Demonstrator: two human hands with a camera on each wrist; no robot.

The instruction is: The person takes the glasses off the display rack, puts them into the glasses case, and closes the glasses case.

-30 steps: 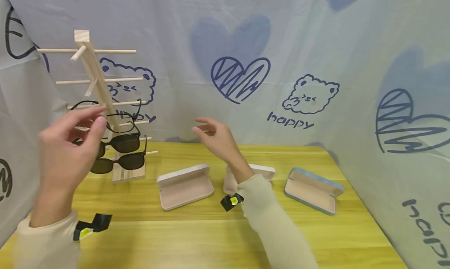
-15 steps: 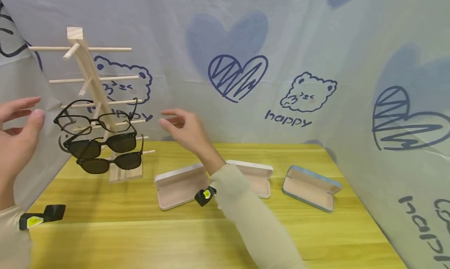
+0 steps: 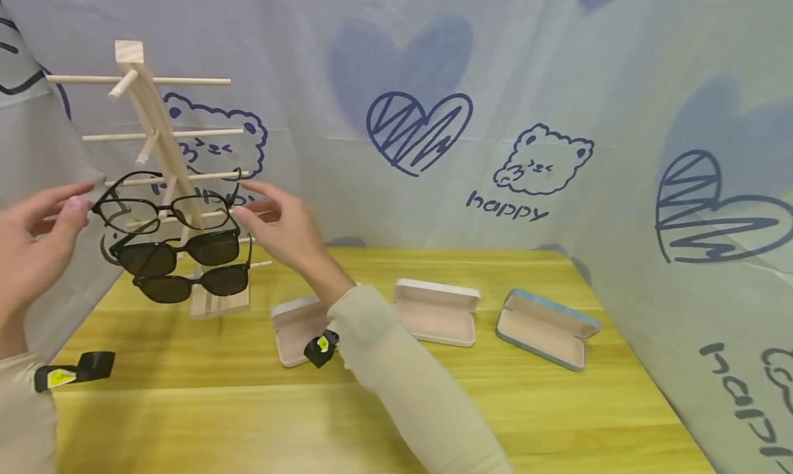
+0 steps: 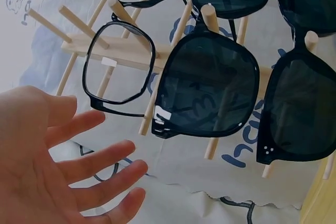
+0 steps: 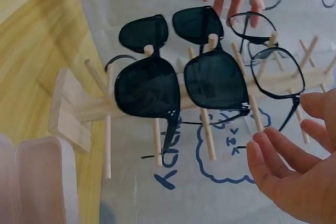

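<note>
nearest, two pale sleeves point(image 3: 421, 395) reach in over the wood-grained surface point(image 3: 248, 426), each wrist wearing a small black device point(image 3: 96, 365). farther on, three glasses cases stand with lids raised: a left white case point(image 3: 291, 316) partly hidden by the right arm, a middle white case point(image 3: 436, 296), and a blue case point(image 3: 553, 310) at the right. above the surface at the left, the left hand point(image 3: 37, 243) and right hand point(image 3: 288, 230) flank the clear glasses point(image 3: 166, 211), one at each end of the frame. the fingers of both are relaxed and slightly bent, gripping nothing; whether any fingertip touches the frame, i cannot tell. the clear glasses rest on the pegs of a wooden stand point(image 3: 155, 109), just above the upper sunglasses point(image 3: 213, 248) and lower sunglasses point(image 3: 224, 281). farthest, a printed cloth point(image 3: 310, 47) with hearts and bear faces hangs behind.
</note>
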